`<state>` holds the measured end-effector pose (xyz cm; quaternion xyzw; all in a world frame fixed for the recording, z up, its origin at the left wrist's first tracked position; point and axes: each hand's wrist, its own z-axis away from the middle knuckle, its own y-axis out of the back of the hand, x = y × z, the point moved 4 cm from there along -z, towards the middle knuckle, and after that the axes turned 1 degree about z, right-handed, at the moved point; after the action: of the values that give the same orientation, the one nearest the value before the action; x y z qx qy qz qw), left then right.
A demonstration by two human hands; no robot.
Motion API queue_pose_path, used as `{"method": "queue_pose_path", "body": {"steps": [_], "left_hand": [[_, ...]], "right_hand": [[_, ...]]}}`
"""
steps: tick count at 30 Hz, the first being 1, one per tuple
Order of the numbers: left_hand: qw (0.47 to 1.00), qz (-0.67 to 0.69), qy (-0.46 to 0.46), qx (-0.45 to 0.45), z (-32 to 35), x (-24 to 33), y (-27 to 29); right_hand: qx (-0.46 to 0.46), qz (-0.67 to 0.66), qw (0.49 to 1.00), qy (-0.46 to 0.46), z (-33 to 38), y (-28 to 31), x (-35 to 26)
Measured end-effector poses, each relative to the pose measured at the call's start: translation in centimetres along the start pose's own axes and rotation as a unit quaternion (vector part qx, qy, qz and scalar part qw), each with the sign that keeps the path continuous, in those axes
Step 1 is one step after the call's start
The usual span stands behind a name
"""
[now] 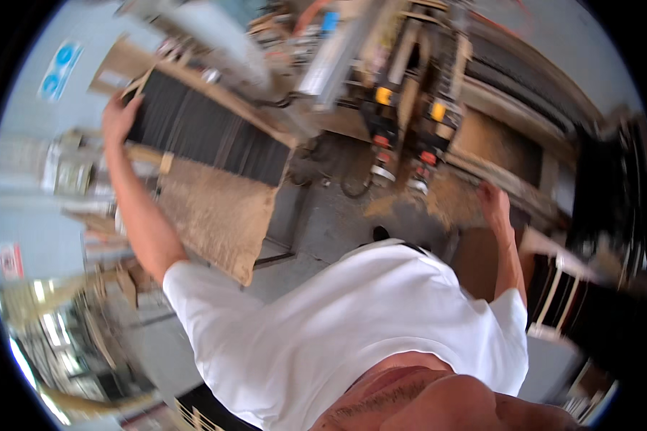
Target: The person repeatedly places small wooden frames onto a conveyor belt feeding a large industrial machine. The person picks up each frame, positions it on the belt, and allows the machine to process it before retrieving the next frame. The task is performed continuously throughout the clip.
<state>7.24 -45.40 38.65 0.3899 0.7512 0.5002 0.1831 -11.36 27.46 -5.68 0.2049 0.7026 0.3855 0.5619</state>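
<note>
At the upper left, my left hand point(121, 121) reaches the outer end of a long row of thin dark panels point(208, 129) standing on edge, packed side by side. Its thumb lies against the end panels and its fingers curl round their far side, partly out of sight. Under the row is a worn brown board point(216, 208), its surface bare on the side toward me. My right hand point(494, 203) hangs at the right, away from the panels, near a wooden rail of the machine. It is blurred; its fingers look curled in, with nothing visible in them.
Ahead stands a machine with two dark units point(384, 136) bearing yellow and red parts. Sawdust point(449, 197) covers the area beneath them. A metal beam point(341, 57) slants at the top. At the right sits a rack with pale slats point(557, 298). Grey floor point(323, 215) shows between.
</note>
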Motion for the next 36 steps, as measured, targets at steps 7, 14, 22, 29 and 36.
{"method": "queue_pose_path", "body": {"steps": [7, 14, 22, 29, 36], "left_hand": [[0.871, 0.294, -0.095, 0.382, 16.4, 15.2, -0.8], [0.821, 0.564, -0.047, -0.075, 33.8, 34.2, -19.9], [0.726, 0.621, -0.028, -0.293, 34.8, 39.9, -32.5], [0.665, 0.686, 0.075, -0.287, 23.5, 45.0, -37.6], [0.513, 0.752, 0.191, -0.368, 10.7, 51.9, -45.7]], "right_hand": [[0.177, 0.07, 0.981, -0.021, 7.3, 12.9, 2.2], [0.245, 0.294, 0.91, -0.158, 19.0, 21.3, 7.1], [0.284, 0.226, 0.898, -0.247, 26.5, 19.6, 9.8], [0.284, 0.256, 0.887, -0.258, 24.3, 20.0, 9.4], [0.343, 0.146, 0.878, -0.299, 18.5, 21.7, 6.1]]}}
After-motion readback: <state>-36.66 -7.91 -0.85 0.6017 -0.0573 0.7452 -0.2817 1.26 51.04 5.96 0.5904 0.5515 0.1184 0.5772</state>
